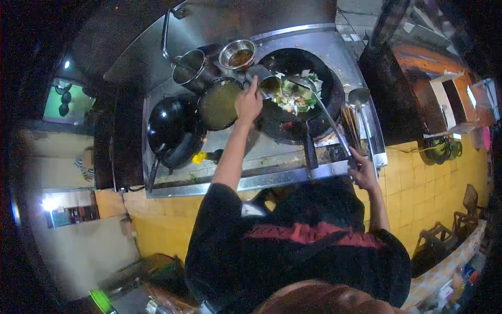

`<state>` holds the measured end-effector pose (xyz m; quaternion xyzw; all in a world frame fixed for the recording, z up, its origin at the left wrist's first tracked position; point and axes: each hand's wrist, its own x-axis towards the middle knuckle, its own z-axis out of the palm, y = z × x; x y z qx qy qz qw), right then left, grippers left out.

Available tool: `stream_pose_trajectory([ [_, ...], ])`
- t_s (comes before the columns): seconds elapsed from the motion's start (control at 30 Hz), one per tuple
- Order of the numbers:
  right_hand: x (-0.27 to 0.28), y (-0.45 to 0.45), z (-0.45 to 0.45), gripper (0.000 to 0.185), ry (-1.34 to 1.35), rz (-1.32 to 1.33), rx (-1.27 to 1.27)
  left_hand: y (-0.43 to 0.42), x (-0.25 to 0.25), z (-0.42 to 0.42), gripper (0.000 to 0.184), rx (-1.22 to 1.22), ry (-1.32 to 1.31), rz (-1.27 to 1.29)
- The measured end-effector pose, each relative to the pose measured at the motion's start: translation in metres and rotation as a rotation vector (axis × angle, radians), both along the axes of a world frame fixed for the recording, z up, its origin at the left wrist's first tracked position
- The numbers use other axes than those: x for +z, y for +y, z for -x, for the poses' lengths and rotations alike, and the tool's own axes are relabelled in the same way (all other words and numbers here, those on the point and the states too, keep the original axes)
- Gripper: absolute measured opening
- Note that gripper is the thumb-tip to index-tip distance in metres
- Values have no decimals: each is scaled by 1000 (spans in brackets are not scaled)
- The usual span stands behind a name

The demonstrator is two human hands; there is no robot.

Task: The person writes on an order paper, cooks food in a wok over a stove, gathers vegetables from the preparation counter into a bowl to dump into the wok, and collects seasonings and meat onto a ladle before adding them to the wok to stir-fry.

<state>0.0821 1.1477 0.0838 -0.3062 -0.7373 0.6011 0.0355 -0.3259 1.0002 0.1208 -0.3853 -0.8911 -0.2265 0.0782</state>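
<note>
"Many vegetables (298, 99) lie in the right wok (285, 58); which step?"

"Pouring, I judge: my left hand (248, 106) clamps a tilted cup (270, 85), my right hand (363, 171) the ladle (331, 121)."

"Calling for?"

"Probably steady tilting, ladle close."

At your dark wok (280, 58)'s ten o'clock, your metal cup (264, 82) tilts toward chopped green-and-white vegetables (296, 100); your long-handled utensil (329, 116) slants out toward five o'clock.

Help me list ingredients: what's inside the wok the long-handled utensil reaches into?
The wok holds heaped food with green leaves and pale pieces. The long-handled utensil covers some; whatever lies beneath the heap cannot be seen.
</note>
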Motion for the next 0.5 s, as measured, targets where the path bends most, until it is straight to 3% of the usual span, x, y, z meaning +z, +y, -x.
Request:
stream_pose_trajectory([
  [0.07, -1, -15, 3, 71, 112, -353, -17, 16, 0, 14, 54, -66, 315, 102],
  [0.2, 2, -31, 3, 73, 5, -307, -141, 41, 3, 33, 56, -134, 535, 187],
  [0.3, 1, -33, 1, 72, 75, -354, -171, 55, 14, 38, 54, -118, 670, 165],
  [0.47, 6, -16, 14, 69, 89, -356, -103, 60, 56, 32, 53, -173, 913, 83],
  [0.5, 8, -10, 23, 68, -31, -276, -107, 62, 62, 32, 54, -184, 940, 58],
])
